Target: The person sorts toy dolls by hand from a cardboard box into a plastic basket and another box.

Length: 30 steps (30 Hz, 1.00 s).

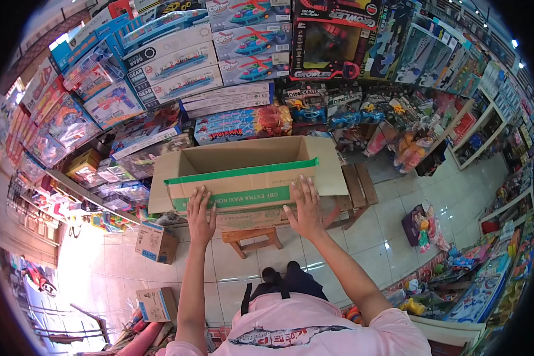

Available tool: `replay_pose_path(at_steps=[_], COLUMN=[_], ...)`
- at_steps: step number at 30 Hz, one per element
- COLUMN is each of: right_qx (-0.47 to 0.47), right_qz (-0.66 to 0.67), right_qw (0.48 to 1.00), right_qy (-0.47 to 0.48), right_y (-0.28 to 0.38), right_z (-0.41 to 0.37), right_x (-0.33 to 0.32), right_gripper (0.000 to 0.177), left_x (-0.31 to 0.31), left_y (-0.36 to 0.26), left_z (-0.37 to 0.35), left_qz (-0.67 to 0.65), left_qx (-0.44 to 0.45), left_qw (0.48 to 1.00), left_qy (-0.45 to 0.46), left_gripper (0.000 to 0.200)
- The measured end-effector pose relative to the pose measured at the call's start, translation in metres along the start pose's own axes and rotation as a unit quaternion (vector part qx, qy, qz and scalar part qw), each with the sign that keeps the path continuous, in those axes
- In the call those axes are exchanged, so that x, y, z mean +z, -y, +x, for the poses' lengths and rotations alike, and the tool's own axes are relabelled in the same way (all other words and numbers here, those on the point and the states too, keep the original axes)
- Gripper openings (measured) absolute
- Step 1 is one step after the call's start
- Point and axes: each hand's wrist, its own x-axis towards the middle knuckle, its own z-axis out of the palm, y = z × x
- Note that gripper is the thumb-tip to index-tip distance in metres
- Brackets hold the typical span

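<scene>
A large cardboard box [243, 157] stands in front of me with its top flaps folded outward; its inside looks bare where I can see it. Green tape runs along the edge of the near flap [252, 196], which carries upside-down printing. My left hand [201, 215] lies flat on the left part of this flap, fingers stretched out. On the flap's right part rests my right hand [304, 204], its fingers spread. Neither hand grips anything.
A wooden stool [252, 238] stands below the box and a wooden bench [361, 184] at its right. Toy boxes [249, 41] are stacked behind. Two small cartons [156, 242] sit on the tiled floor at left. A bagged toy [424, 228] lies at right.
</scene>
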Motion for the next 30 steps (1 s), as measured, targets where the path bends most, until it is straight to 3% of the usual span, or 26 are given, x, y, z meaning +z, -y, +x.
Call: replay_pose_path(at_steps=[2, 4, 11, 17, 22, 25, 28, 30], right_qx=[0.012, 0.042, 0.036, 0.012, 0.038, 0.055, 0.081, 0.136], right_qz=[0.023, 0.002, -0.011, -0.013, 0.03, 0.008, -0.087, -0.074], right_qw=[1.0, 0.998, 0.999, 1.0, 0.993, 0.998, 0.993, 0.987], right_qy=[0.01, 0.048, 0.03, -0.006, 0.109, 0.037, 0.013, 0.036], right_y=[-0.002, -0.005, -0.017, -0.034, -0.019, 0.002, 0.027, 0.055], right_z=[0.001, -0.001, -0.008, 0.0, 0.013, 0.012, 0.011, 0.011], right_x=[0.012, 0.024, 0.051, 0.06, 0.038, 0.041, 0.048, 0.05], right_gripper=[0.07, 0.069, 0.061, 0.044, 0.035, 0.035, 0.035, 0.038], left_x=[-0.004, -0.008, -0.003, 0.005, 0.009, 0.011, -0.002, -0.022], left_y=[0.002, 0.002, 0.021, 0.042, 0.077, 0.086, 0.095, 0.103], left_z=[0.0, -0.003, -0.02, -0.008, -0.008, -0.007, -0.003, -0.011], left_qz=[0.004, 0.118, 0.158, 0.086, -0.004, -0.052, -0.043, -0.069], left_qx=[-0.015, -0.042, -0.074, -0.019, 0.063, 0.085, 0.153, 0.166], left_qw=[0.999, 0.988, 0.978, 0.993, 0.995, 0.992, 0.982, 0.974], left_qy=[0.035, 0.089, 0.116, 0.074, 0.083, 0.076, 0.104, 0.138], left_gripper=[0.048, 0.05, 0.049, 0.04, 0.038, 0.04, 0.044, 0.046])
